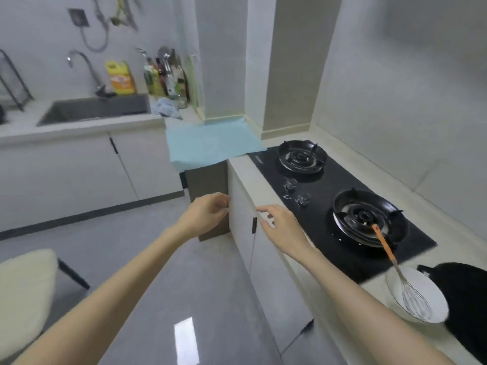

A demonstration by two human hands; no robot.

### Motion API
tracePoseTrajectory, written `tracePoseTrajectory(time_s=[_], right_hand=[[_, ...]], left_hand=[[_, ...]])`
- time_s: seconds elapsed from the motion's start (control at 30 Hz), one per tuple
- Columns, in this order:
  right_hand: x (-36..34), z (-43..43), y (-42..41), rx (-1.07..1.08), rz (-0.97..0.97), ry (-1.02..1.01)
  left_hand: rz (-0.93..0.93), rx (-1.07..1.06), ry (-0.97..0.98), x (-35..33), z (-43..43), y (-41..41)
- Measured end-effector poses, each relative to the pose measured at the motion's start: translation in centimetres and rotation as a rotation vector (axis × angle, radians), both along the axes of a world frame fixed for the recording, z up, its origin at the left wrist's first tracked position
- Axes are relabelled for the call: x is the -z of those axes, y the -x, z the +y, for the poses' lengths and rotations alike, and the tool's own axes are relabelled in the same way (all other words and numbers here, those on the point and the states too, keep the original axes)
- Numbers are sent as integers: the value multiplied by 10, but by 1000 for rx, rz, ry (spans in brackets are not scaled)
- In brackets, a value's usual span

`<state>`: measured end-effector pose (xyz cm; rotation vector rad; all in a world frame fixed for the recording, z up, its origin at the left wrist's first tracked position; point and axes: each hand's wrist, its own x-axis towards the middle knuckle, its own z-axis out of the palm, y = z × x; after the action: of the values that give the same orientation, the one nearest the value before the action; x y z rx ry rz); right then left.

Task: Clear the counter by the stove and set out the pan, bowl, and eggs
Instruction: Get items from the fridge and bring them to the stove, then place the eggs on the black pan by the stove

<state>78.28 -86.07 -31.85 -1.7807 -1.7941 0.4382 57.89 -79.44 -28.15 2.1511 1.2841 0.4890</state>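
A single wide-angle view, worn on the head, looks forward and steeply down from standing height. It sits close above the left hand (pixel 208 214) and right hand (pixel 282 227) at mid-frame. The stove (pixel 342 180) runs down the right side, and the sink (pixel 97 109) lies far off at upper left.

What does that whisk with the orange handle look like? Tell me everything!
The whisk has an orange handle, a thin silvery metal neck and a balloon of shiny wire loops. It lies tilted: the loops rest inside the white bowl on the counter, and the handle slants up over the bowl's rim towards the near burner. Nobody holds it.
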Motion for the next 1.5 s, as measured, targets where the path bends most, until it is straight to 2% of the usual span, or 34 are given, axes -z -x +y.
tracePoseTrajectory(time_s=[0.33,0.57,0.87,1.07,1.3,1.4,1.5], right_hand=[[-77,64,192,-489,92,-157],[-142,55,300,-826,120,-289],[-239,32,407,-1071,188,-465],[-314,30,482,-1136,253,-610],[-406,40,553,-1102,336,-857],[-443,49,583,-1072,289,-877],[-469,55,613,-1076,137,-810]], left_hand=[[-122,-487,-159,-77,-46,184],[-123,-801,-377,-139,-118,269],[-154,-1073,-583,-218,-172,346],[-104,-1128,-770,-288,-186,401],[-106,-1052,-957,-384,-189,477],[-21,-1026,-957,-423,-182,513],[116,-991,-862,-449,-165,547]])
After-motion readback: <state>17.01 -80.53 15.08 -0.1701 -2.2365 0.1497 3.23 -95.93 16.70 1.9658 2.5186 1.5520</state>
